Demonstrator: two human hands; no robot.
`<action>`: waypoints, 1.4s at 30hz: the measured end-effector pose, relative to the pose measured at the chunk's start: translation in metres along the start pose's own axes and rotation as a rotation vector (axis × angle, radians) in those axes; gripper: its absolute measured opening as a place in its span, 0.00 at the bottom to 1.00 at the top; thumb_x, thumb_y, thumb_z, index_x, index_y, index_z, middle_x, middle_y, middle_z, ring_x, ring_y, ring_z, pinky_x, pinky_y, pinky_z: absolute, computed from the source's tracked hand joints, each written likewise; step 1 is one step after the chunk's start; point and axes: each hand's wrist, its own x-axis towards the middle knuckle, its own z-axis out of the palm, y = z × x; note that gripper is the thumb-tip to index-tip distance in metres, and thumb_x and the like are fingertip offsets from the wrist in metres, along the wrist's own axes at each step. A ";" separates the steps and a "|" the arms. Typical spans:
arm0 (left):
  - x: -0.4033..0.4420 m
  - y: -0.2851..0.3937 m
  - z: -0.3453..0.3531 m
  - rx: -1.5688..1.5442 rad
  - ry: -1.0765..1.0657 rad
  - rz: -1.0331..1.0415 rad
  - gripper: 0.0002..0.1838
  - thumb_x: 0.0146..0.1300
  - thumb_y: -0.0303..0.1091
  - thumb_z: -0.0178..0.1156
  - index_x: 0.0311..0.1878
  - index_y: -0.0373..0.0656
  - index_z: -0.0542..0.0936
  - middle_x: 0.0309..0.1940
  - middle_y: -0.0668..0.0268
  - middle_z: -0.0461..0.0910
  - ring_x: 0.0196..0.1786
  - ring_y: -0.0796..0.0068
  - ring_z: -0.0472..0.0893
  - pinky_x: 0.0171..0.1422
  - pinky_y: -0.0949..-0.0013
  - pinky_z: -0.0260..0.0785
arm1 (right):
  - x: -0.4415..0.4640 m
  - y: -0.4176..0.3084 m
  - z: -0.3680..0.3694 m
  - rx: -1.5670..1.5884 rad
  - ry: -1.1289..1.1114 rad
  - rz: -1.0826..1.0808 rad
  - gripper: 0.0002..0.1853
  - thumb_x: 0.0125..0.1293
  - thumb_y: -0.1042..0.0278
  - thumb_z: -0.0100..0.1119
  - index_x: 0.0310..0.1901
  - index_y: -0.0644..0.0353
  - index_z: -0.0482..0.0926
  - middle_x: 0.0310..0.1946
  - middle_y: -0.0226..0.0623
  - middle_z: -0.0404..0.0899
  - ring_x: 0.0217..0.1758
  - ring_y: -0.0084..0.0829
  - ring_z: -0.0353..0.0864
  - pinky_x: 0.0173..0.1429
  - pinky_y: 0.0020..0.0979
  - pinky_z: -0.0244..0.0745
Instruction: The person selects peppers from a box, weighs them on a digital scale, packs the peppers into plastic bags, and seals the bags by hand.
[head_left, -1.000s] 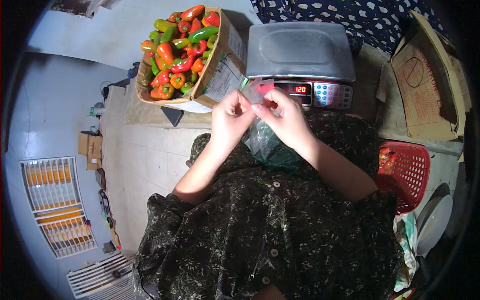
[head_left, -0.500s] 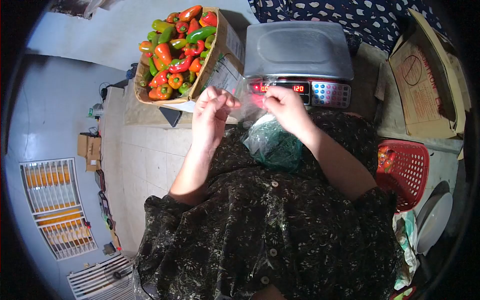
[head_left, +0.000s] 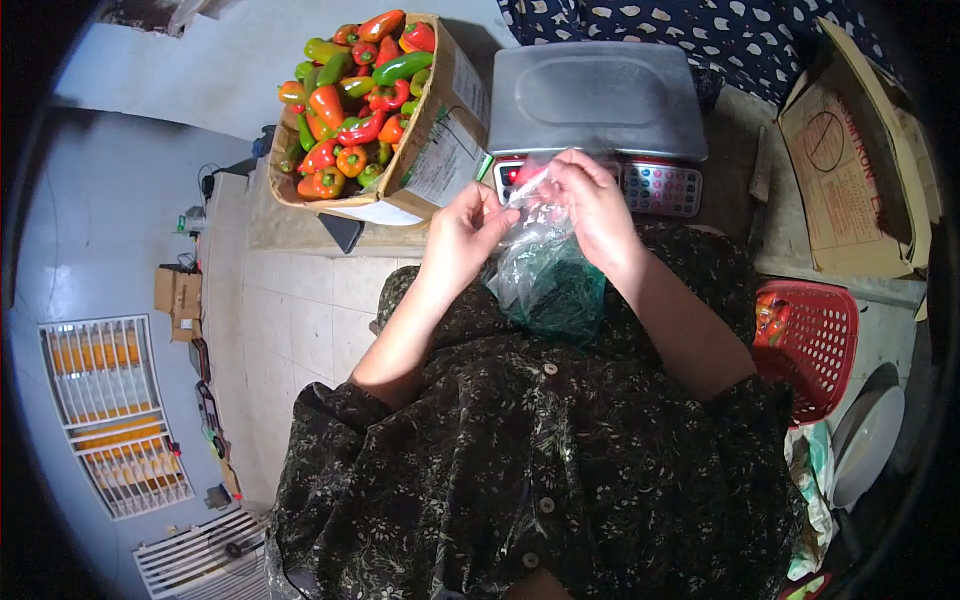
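Note:
A thin clear plastic bag [head_left: 535, 222] stretches between my two hands over my lap. My left hand [head_left: 462, 238] pinches its left edge between thumb and fingers. My right hand [head_left: 600, 222] has its fingers bent around the bag's right side, near the upper end. Below them, a crumpled bundle of clear and green plastic [head_left: 565, 298] rests on my lap. Just beyond my hands stands a digital scale [head_left: 598, 100] with a bare metal pan; the bag and my right hand partly cover its display and keypad.
A cardboard box [head_left: 425, 165] full of red, green and orange peppers [head_left: 350, 110] stands left of the scale. A dark phone-like object [head_left: 342, 232] lies below it. On the right are an opened carton [head_left: 850, 170], a red perforated basket [head_left: 815, 350] with peppers, and a white basin [head_left: 870, 445].
My left hand has moved right and slightly down, closer to my right hand. My right hand has turned and shifted slightly right, and the clear bag now bunches between them.

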 end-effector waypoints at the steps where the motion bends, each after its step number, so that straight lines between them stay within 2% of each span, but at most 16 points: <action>1: 0.002 -0.001 0.000 0.056 -0.003 0.008 0.07 0.62 0.28 0.60 0.35 0.41 0.71 0.26 0.78 0.67 0.30 0.88 0.66 0.36 0.82 0.59 | 0.002 0.000 -0.003 0.028 0.020 0.018 0.06 0.69 0.67 0.49 0.37 0.59 0.73 0.27 0.28 0.73 0.28 0.19 0.73 0.35 0.21 0.70; 5: 0.006 -0.017 0.009 -0.194 0.113 0.023 0.07 0.66 0.32 0.54 0.33 0.40 0.74 0.25 0.72 0.73 0.28 0.87 0.68 0.32 0.79 0.62 | -0.006 -0.014 0.000 0.080 -0.204 0.219 0.10 0.68 0.61 0.54 0.40 0.60 0.71 0.25 0.25 0.71 0.25 0.18 0.69 0.29 0.21 0.65; 8: 0.007 -0.012 0.000 -0.534 0.094 -0.125 0.08 0.68 0.31 0.50 0.35 0.39 0.75 0.27 0.72 0.74 0.31 0.85 0.71 0.37 0.79 0.64 | -0.007 0.002 0.011 -0.472 -0.247 -0.136 0.17 0.63 0.57 0.61 0.41 0.61 0.71 0.25 0.24 0.70 0.27 0.17 0.69 0.30 0.21 0.65; 9: 0.003 -0.006 -0.003 -0.581 0.046 -0.100 0.07 0.68 0.31 0.51 0.38 0.39 0.75 0.30 0.72 0.75 0.35 0.83 0.73 0.42 0.79 0.64 | -0.007 0.005 0.010 -0.640 -0.260 -0.073 0.22 0.59 0.53 0.65 0.42 0.63 0.70 0.27 0.27 0.71 0.31 0.18 0.71 0.34 0.23 0.68; 13: 0.000 -0.006 0.003 -0.010 0.129 0.239 0.06 0.69 0.32 0.52 0.39 0.40 0.73 0.31 0.69 0.77 0.39 0.83 0.74 0.46 0.77 0.66 | -0.013 0.025 0.012 -0.449 -0.254 -0.095 0.17 0.58 0.60 0.66 0.40 0.64 0.73 0.29 0.33 0.77 0.35 0.20 0.74 0.36 0.25 0.69; 17: -0.003 0.009 0.005 -0.790 0.111 -0.053 0.11 0.71 0.38 0.48 0.35 0.42 0.71 0.29 0.69 0.76 0.36 0.80 0.76 0.45 0.75 0.69 | -0.004 0.014 0.000 -0.517 -0.185 0.095 0.08 0.58 0.70 0.62 0.33 0.65 0.76 0.27 0.30 0.77 0.33 0.18 0.74 0.36 0.24 0.69; 21: -0.003 0.002 -0.001 -1.172 0.097 -0.234 0.13 0.71 0.42 0.48 0.31 0.46 0.68 0.22 0.74 0.68 0.26 0.80 0.70 0.35 0.76 0.67 | 0.000 0.014 -0.006 -0.497 -0.259 0.127 0.01 0.59 0.76 0.57 0.31 0.63 0.77 0.25 0.27 0.76 0.31 0.17 0.73 0.37 0.22 0.68; 24: 0.003 -0.013 -0.006 -1.280 0.054 -0.139 0.12 0.71 0.42 0.48 0.32 0.47 0.69 0.22 0.76 0.67 0.25 0.83 0.68 0.33 0.77 0.64 | 0.001 0.008 -0.004 -0.313 -0.239 0.139 0.02 0.60 0.76 0.56 0.31 0.63 0.76 0.25 0.26 0.76 0.30 0.18 0.74 0.38 0.22 0.69; 25: 0.003 0.016 0.004 -1.080 0.315 -0.161 0.09 0.70 0.38 0.50 0.35 0.46 0.70 0.24 0.77 0.68 0.27 0.88 0.67 0.33 0.79 0.62 | 0.001 0.003 -0.001 -0.240 -0.209 0.161 0.02 0.61 0.76 0.55 0.30 0.63 0.76 0.25 0.26 0.76 0.30 0.18 0.74 0.39 0.23 0.70; 28: 0.000 0.006 0.004 -0.455 -0.044 0.107 0.06 0.66 0.36 0.57 0.38 0.47 0.71 0.25 0.80 0.70 0.26 0.90 0.66 0.29 0.83 0.56 | 0.003 -0.002 -0.002 0.073 -0.129 0.186 0.02 0.62 0.77 0.52 0.36 0.61 0.73 0.30 0.25 0.72 0.35 0.19 0.75 0.40 0.23 0.72; 29: 0.000 0.006 0.002 -0.524 -0.099 -0.038 0.04 0.64 0.31 0.58 0.38 0.46 0.72 0.23 0.80 0.70 0.26 0.91 0.65 0.30 0.84 0.55 | 0.002 -0.001 -0.004 0.132 -0.119 0.185 0.02 0.63 0.77 0.52 0.37 0.60 0.72 0.30 0.25 0.72 0.35 0.18 0.75 0.39 0.23 0.72; 31: 0.005 0.002 0.002 -0.241 -0.019 -0.014 0.04 0.65 0.31 0.57 0.37 0.44 0.72 0.23 0.78 0.71 0.27 0.91 0.67 0.31 0.83 0.57 | 0.001 -0.002 -0.004 0.246 -0.102 0.177 0.04 0.63 0.77 0.52 0.38 0.59 0.71 0.31 0.25 0.70 0.35 0.17 0.74 0.39 0.22 0.71; 34: 0.018 -0.018 0.003 0.134 0.132 0.026 0.06 0.67 0.34 0.55 0.37 0.42 0.73 0.23 0.72 0.73 0.29 0.89 0.70 0.37 0.78 0.64 | -0.006 0.007 -0.002 0.111 -0.233 0.348 0.05 0.62 0.76 0.54 0.39 0.58 0.71 0.31 0.26 0.71 0.36 0.17 0.73 0.38 0.21 0.69; 36: 0.021 -0.022 0.004 0.165 0.203 -0.013 0.06 0.67 0.35 0.54 0.38 0.43 0.74 0.24 0.70 0.74 0.32 0.87 0.72 0.42 0.76 0.67 | -0.010 0.024 0.009 -0.257 -0.166 0.232 0.11 0.58 0.75 0.60 0.41 0.60 0.71 0.35 0.31 0.76 0.35 0.18 0.74 0.37 0.21 0.68; 39: 0.025 -0.033 0.007 -0.801 0.124 -0.075 0.08 0.68 0.35 0.50 0.39 0.42 0.73 0.29 0.68 0.78 0.30 0.74 0.77 0.37 0.67 0.72 | -0.002 0.031 0.000 -0.572 -0.133 0.091 0.12 0.59 0.76 0.59 0.44 0.61 0.72 0.30 0.31 0.77 0.32 0.20 0.75 0.36 0.23 0.70; 42: 0.015 -0.020 0.009 -1.321 0.053 -0.295 0.04 0.68 0.34 0.51 0.36 0.47 0.71 0.21 0.75 0.68 0.26 0.82 0.70 0.43 0.69 0.72 | 0.018 0.034 -0.016 -0.540 0.024 0.010 0.08 0.62 0.77 0.53 0.43 0.62 0.77 0.33 0.33 0.81 0.32 0.21 0.76 0.38 0.23 0.71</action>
